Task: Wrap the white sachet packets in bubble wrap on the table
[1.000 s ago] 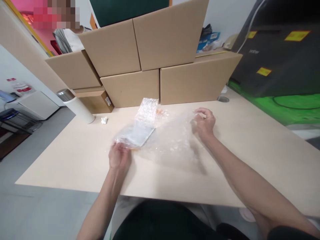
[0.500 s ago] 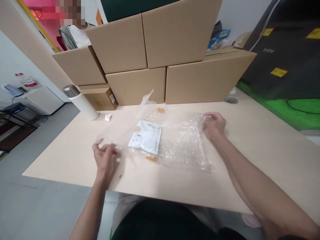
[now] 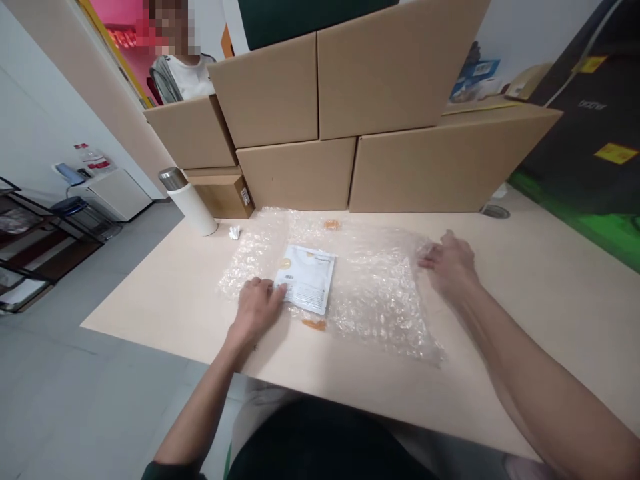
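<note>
Lying on bubble wrap (image 3: 380,293) between the near and far edges of the worktop (image 3: 150,293), the white packet (image 3: 310,280) meets the left hand's (image 3: 257,307) loosely extended fingers at its near-left corner; right hand (image 3: 453,263) at the wrap's right edge, grip indeterminable.

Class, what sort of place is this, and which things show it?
Probably a workroom or office with a packing spot: cardboard boxes are stacked along the far side of a table, and bubble wrap lies spread on it.
</note>
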`<act>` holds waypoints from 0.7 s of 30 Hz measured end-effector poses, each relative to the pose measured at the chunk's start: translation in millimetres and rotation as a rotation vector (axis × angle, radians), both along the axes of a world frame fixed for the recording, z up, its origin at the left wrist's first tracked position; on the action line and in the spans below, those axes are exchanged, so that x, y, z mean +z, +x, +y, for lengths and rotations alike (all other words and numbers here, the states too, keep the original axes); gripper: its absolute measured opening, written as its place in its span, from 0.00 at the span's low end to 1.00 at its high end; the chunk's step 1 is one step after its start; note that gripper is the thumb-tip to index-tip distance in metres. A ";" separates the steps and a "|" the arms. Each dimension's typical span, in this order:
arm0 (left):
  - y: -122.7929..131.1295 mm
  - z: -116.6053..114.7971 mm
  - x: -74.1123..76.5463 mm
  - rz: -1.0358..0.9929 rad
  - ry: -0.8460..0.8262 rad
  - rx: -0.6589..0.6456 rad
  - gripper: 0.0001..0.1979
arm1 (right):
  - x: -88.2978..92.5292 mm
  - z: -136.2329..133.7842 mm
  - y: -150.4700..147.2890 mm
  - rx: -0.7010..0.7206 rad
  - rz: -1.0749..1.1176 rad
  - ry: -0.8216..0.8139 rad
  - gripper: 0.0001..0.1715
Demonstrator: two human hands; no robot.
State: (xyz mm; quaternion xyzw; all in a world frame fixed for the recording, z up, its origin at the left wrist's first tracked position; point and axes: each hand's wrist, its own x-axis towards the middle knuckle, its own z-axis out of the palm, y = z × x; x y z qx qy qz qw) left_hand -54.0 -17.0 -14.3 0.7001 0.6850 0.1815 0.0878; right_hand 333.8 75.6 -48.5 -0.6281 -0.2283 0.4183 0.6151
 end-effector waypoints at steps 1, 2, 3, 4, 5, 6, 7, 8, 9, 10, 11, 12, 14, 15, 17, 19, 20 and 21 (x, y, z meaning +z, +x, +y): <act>3.0 4.4 -1.0 -0.002 -0.041 0.006 0.21 | 4.3 -4.0 -3.4 0.030 0.032 -0.017 0.11; 4.7 8.4 -2.4 -0.029 -0.060 0.021 0.20 | 8.2 -8.8 -7.2 0.070 0.062 -0.032 0.11; 5.1 11.6 -4.0 -0.076 -0.067 0.035 0.19 | 11.4 -13.8 -11.0 0.112 0.088 -0.038 0.12; 4.6 14.1 -5.7 -0.132 -0.073 0.044 0.17 | 13.9 -18.6 -14.5 0.146 0.113 -0.037 0.14; 3.3 15.9 -7.4 -0.188 -0.084 0.048 0.16 | 15.9 -22.8 -17.2 0.159 0.132 -0.030 0.18; 1.3 17.0 -8.9 -0.234 -0.095 0.049 0.15 | 17.5 -25.9 -18.6 0.152 0.142 -0.018 0.22; -1.1 17.4 -10.2 -0.265 -0.103 0.050 0.15 | 18.7 -27.9 -18.6 0.132 0.139 -0.004 0.25; -4.1 17.4 -11.2 -0.286 -0.105 0.050 0.15 | 19.6 -28.8 -16.9 0.111 0.123 0.010 0.26; -7.6 17.1 -11.9 -0.307 -0.104 0.055 0.16 | 20.1 -28.9 -13.7 0.094 0.094 0.016 0.26; -11.6 16.5 -12.3 -0.324 -0.098 0.065 0.16 | 19.9 -28.4 -9.0 0.071 0.048 0.014 0.26; -16.0 15.7 -12.3 -0.336 -0.090 0.080 0.16 | 19.0 -27.5 -3.2 0.046 -0.012 0.003 0.25; -20.7 14.9 -12.2 -0.342 -0.082 0.097 0.16 | 17.3 -26.6 3.5 0.022 -0.084 -0.018 0.24; -30.3 13.6 -11.7 -0.339 -0.067 0.134 0.15 | 11.0 -24.4 18.6 -0.017 -0.237 -0.067 0.22; -34.8 13.4 -11.4 -0.330 -0.060 0.154 0.14 | 7.0 -23.0 26.4 -0.022 -0.308 -0.088 0.20; -42.2 14.1 -10.8 -0.296 -0.047 0.193 0.13 | -0.2 -19.9 40.3 0.001 -0.449 -0.117 0.17; -47.3 16.3 -10.2 -0.245 -0.034 0.229 0.12 | -1.6 -17.9 48.3 0.019 -0.709 -0.114 0.15; -49.2 17.7 -9.8 -0.219 -0.028 0.243 0.12 | 1.3 -18.4 48.4 0.010 -0.856 -0.092 0.14; -50.9 19.2 -9.5 -0.195 -0.023 0.254 0.11 | 6.8 -20.3 45.2 0.000 -0.992 -0.051 0.14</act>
